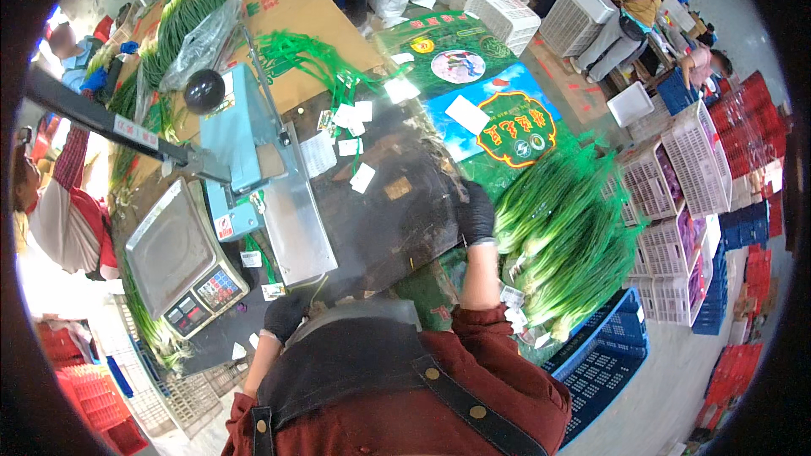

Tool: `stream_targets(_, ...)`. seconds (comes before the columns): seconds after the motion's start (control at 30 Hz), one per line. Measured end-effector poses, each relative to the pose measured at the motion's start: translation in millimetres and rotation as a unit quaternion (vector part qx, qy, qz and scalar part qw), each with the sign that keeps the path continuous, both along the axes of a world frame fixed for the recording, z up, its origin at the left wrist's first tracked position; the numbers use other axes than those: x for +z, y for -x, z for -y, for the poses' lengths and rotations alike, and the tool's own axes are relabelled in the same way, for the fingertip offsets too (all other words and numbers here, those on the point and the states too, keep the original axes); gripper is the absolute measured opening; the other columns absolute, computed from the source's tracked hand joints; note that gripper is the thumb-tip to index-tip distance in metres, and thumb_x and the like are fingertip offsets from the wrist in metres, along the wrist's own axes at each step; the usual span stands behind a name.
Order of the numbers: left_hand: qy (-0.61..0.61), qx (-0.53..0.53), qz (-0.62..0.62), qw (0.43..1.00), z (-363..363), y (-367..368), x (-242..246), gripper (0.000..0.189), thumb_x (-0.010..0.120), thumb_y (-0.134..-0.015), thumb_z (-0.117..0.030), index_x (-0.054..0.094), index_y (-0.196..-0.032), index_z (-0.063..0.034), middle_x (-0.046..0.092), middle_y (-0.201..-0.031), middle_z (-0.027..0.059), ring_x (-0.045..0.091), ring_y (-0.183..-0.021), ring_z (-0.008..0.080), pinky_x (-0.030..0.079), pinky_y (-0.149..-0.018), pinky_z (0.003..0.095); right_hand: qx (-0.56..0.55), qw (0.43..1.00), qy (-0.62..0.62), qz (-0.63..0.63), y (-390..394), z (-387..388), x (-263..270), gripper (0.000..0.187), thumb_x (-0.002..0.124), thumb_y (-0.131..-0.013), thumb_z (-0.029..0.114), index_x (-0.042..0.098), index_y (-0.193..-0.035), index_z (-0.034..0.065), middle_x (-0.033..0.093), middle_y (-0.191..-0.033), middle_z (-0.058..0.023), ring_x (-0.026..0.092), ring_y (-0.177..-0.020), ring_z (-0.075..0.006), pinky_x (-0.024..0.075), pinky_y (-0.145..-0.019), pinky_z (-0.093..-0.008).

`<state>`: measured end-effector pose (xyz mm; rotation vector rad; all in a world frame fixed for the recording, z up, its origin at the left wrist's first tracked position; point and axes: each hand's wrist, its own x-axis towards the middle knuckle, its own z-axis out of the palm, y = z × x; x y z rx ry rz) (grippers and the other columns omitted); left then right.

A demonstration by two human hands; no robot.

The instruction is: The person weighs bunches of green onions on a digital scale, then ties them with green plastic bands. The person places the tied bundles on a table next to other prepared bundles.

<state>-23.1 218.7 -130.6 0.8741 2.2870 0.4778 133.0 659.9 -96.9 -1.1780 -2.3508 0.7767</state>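
My left hand, in a black glove, rests by the near edge of the dark worktable, close to the digital scale. What its fingers do is hidden from me. Also gloved in black, my right hand is at the table's right side, just left of bundled green onions in green netting. Its fingers point away and I cannot make out anything in them. A light-blue bench machine with a black ball knob stands between the scale and the loose white tags.
More scallions lie on the far left table. Green net bags lie on cardboard. A blue crate stands below the netted bundles; white crates are stacked at right. Other people work at left and far right.
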Motion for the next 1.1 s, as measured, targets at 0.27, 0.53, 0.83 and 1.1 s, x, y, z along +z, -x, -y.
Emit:
stream_targets(0.27,0.093,0.065,0.018,0.993,27.9,10.2,-50.3,0.022,0.051,-0.091,-0.033,0.069,-0.097,-0.0215,0.068,-0.079,0.0096,0.067,-0.072,0.0279,0.051,-0.064,0.0380,0.305,0.944,-0.054,0.112,124.1,77.7,-88.4,0.029,0.047,-0.088,0.023,0.066,-0.103,0.0066,0.065,-0.104,-0.0175,0.063,-0.099,-0.0337,0.0499,-0.082,-0.0424)
stream_targets(0.53,0.095,-0.013,-0.040,0.995,21.0,19.0,-44.5,0.014,0.057,-0.078,-0.026,0.070,-0.082,-0.0209,0.067,-0.076,0.0056,0.067,-0.069,0.0249,0.051,-0.061,0.0384,0.370,0.916,0.103,0.116,139.3,48.8,-113.8,0.030,0.051,-0.089,0.028,0.068,-0.095,0.0039,0.065,-0.098,-0.0226,0.062,-0.095,-0.0393,0.0477,-0.082,-0.0469)
stream_targets(0.83,0.126,-0.091,-0.061,0.986,48.3,24.3,-78.7,0.018,0.060,-0.075,-0.029,0.068,-0.084,-0.0160,0.064,-0.068,0.0116,0.066,-0.064,0.0316,0.051,-0.056,0.0446,0.342,0.888,0.303,-0.049,149.3,20.3,-73.8,0.016,0.058,-0.085,0.019,0.067,-0.086,0.0065,0.066,-0.084,-0.0140,0.063,-0.075,-0.0305,0.0499,-0.070,-0.0397)
stream_targets(1.1,0.122,-0.094,-0.043,0.987,67.8,27.1,-102.3,0.024,0.060,-0.077,-0.030,0.066,-0.083,-0.0085,0.064,-0.069,0.0149,0.064,-0.062,0.0342,0.051,-0.056,0.0459,0.080,0.928,0.286,-0.226,201.2,-8.5,-73.6,0.021,0.060,-0.092,0.018,0.067,-0.100,0.0004,0.067,-0.087,-0.0047,0.059,-0.074,-0.0123,0.0476,-0.068,-0.0303)
